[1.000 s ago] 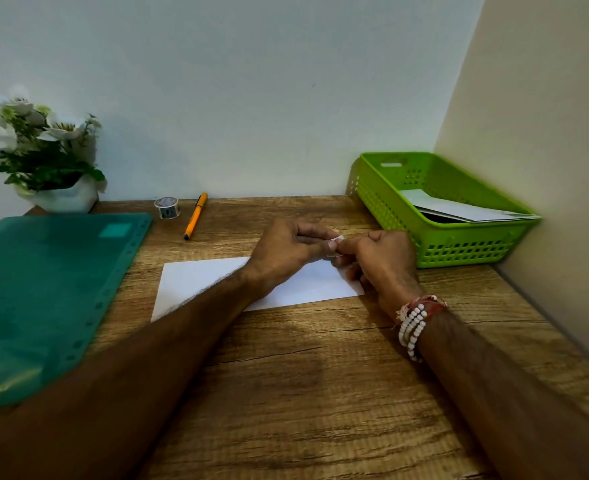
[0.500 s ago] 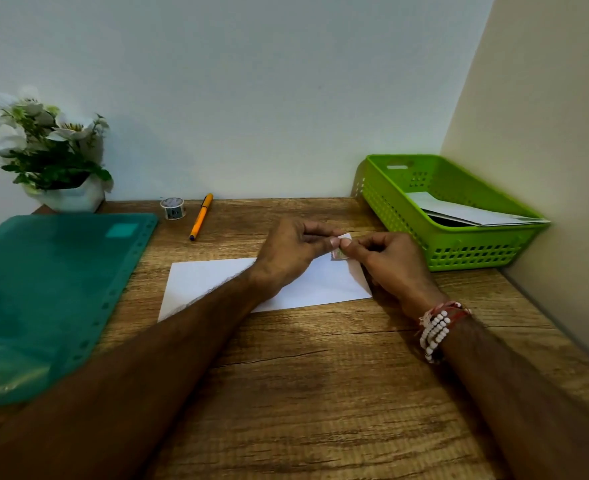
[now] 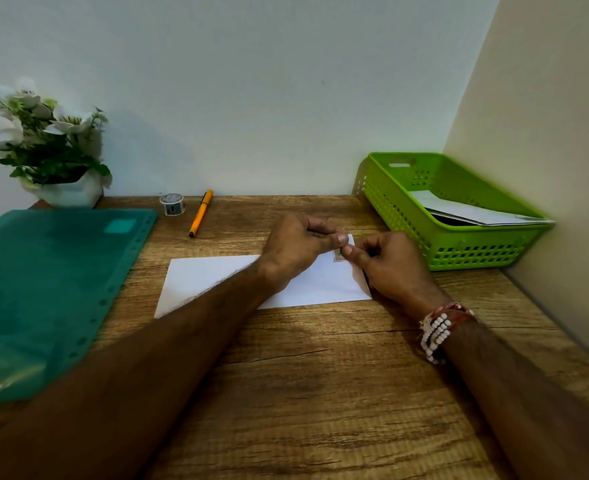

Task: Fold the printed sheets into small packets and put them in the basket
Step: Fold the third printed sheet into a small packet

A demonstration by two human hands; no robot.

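white sheet flat, far corner under fingers

Green folder, orange pen — tape roll, flowers

Both hands meet at the far right corner of a white packet on the desk. The left hand and right hand pinch a small sticker there. The green basket sits just right of the packet.

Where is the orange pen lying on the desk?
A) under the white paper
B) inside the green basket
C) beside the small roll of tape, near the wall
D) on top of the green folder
C: the orange pen lies on the bare wood just right of the roll of tape, close to the wall.
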